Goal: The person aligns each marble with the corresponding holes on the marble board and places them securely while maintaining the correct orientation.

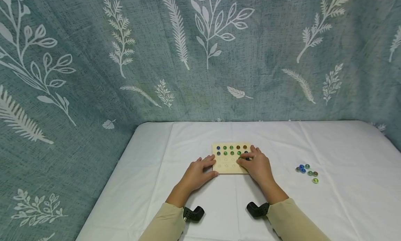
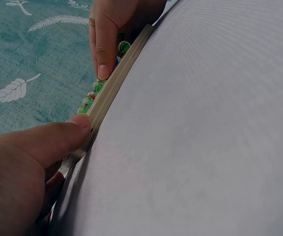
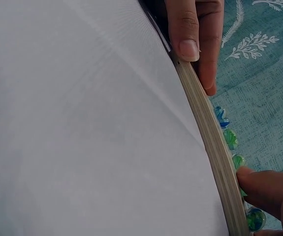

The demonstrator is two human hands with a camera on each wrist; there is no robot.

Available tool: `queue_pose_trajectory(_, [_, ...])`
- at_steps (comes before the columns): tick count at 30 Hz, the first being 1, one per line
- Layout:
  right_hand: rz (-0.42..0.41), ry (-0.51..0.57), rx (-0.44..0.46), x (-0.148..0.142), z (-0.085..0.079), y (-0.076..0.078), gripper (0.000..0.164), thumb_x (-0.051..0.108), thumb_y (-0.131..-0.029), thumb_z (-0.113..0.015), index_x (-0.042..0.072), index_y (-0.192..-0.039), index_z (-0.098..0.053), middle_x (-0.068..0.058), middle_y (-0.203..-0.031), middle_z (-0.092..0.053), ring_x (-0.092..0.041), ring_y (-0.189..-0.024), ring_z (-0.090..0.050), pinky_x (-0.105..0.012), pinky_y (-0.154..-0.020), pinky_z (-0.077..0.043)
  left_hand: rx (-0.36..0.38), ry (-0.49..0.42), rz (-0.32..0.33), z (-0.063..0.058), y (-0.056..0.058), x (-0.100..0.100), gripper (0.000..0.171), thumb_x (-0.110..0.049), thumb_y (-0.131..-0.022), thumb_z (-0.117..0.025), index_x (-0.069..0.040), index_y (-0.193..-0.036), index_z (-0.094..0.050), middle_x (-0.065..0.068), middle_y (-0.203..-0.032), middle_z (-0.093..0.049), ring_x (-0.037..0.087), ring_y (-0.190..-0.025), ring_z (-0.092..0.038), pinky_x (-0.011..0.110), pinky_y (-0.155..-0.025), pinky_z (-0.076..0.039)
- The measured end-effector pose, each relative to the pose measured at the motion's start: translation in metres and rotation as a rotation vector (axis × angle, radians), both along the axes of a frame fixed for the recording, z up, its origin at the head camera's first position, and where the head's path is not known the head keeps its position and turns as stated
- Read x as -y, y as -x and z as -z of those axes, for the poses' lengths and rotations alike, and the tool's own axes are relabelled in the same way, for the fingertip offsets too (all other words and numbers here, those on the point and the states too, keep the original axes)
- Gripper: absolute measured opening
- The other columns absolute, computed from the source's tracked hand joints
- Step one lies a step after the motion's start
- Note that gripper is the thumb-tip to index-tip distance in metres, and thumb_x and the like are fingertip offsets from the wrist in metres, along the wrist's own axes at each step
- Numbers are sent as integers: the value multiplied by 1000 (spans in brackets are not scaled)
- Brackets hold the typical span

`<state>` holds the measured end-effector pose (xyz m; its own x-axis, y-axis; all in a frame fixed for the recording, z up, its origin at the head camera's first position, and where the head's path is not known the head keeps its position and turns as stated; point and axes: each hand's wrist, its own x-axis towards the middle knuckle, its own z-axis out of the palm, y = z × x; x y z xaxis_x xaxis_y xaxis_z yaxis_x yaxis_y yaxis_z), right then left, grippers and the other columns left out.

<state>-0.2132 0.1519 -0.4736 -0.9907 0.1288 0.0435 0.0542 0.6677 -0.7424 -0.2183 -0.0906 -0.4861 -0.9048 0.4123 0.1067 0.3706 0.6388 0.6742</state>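
Note:
A pale wooden board (image 1: 230, 170) with rows of round hollows lies on the white-covered table. Blue, green and amber glass marbles (image 1: 232, 153) fill the two far rows. My left hand (image 1: 195, 175) grips the board's near left corner, with the thumb (image 2: 77, 129) against the front edge and the fingers along the left side. Over the right part of the third row, my right hand (image 1: 260, 167) pinches a green marble (image 1: 240, 158) between thumb and forefinger, at the board's surface. This hand partly covers the board's right end, where a dark blue marble (image 1: 247, 159) shows beside the fingers.
Several loose marbles (image 1: 303, 170) in blue, green and brown lie in a cluster on the white tablecloth (image 1: 344, 147) to the right. A yellow-green marble (image 1: 315, 180) sits nearest me there. Behind the table hangs a teal leaf-patterned curtain (image 1: 200, 87).

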Motion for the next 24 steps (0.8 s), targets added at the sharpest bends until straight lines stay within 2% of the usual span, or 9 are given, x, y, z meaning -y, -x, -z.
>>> queue_pose_trajectory(17, [-13, 27, 18, -1, -3, -2, 35, 26, -86, -75, 2, -112, -75, -27, -156, -29, -45, -148, -17, -64, -119, -20, 0, -7, 7, 1, 0, 1, 54, -32, -88, -75, -11, -136, -61, -7, -148, -48, 11, -139, -43, 36, -124, -26])
queue_pose_trajectory(24, [-2, 121, 31, -7, -8, -3, 38, 29, -86, -76, 2, -113, -74, -22, -156, -32, -40, -150, -17, -60, -121, -19, -11, -7, 14, 2, 2, 1, 54, -32, -88, -75, -11, -136, -61, -6, -148, -49, 11, -139, -44, 35, -124, -26])
